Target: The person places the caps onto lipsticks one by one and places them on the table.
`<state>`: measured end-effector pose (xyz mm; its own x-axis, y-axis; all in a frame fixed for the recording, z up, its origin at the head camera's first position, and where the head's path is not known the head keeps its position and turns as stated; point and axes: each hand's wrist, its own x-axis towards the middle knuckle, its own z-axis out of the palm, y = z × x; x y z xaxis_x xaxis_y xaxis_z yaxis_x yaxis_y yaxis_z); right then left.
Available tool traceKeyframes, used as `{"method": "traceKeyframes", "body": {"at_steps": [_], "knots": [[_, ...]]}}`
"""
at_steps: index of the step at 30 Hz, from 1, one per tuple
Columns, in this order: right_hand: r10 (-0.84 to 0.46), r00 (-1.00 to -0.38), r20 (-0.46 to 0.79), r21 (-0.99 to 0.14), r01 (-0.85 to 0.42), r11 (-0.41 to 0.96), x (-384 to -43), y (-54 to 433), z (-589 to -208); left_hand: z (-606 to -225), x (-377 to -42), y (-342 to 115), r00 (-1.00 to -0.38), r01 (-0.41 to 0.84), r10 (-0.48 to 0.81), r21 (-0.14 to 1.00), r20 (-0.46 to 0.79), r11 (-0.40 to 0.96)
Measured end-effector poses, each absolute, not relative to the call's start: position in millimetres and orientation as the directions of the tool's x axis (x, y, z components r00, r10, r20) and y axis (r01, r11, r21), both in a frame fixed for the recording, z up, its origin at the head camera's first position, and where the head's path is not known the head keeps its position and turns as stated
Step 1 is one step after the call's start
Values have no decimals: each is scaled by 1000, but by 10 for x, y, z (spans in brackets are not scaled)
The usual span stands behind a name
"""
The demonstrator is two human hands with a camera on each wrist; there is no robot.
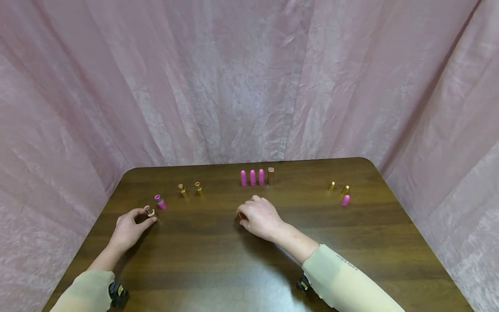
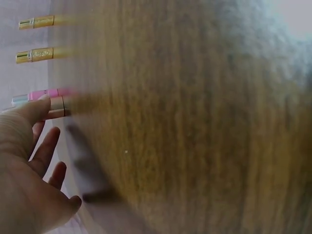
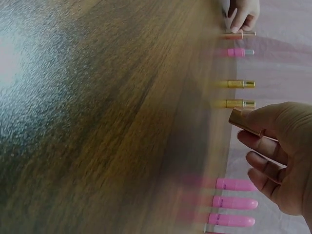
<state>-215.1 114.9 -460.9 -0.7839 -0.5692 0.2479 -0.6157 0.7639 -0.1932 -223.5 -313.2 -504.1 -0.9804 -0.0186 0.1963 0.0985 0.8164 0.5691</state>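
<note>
Rose-gold tube point(image 1: 150, 212), uncapped, on the left part of the table point(image 1: 218, 251), pinched between the thumb and forefinger of the left hand point(image 1: 129, 229), whose remaining fingers stand apart from one another. Copper-coloured piece point(image 3: 243, 123), near the middle of the table, pinched between the thumb and fingers of the right hand point(image 1: 262, 219) and tilted; since the hand covers most of it from above, contact with the table cannot be told. Just beyond the rose-gold tube stands an uncapped pink tube point(image 1: 160, 202) with a silvery collar, followed toward the right by two gold tubes point(image 1: 199, 189). Beyond the right hand, three pink tubes point(image 1: 252, 177) and one copper tube point(image 1: 270, 176) form an upright row. At right, two small gold pieces point(image 1: 345, 190) stand near a rounded pink piece point(image 1: 345, 200). Behind the table hangs a pale pink curtain point(image 1: 241, 86).
</note>
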Motion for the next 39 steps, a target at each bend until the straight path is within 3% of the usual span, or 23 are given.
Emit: {"method": "traceKeyframes", "body": {"at_steps": [11,16,22,26,32,39], "knots": [[-483,-835,264,-369,-550,749,-2167,1360,-4647,-4958,-2105,-3108,-991,58,-26,598,131,800],[-415,-873,258,-493,-488,720,-2156,1514,-4633,-4800,-2029,-2911,-986,124,33,593,162,796],[-343,-897,278,-594,-441,673,-2130,1743,-4660,-4661,-1985,-2551,-961,228,108,506,255,832],[-295,-909,296,-632,-418,653,-2103,1920,-4680,-4564,-1989,-2260,-915,355,214,428,343,831],[-251,-921,299,-644,-389,659,-2068,2165,-4697,-4493,-2049,-1904,-797,528,391,215,461,821],[-257,-893,371,-568,-437,698,-2041,2389,-4696,-4417,-2092,-1562,-689,634,534,50,490,772]]}}
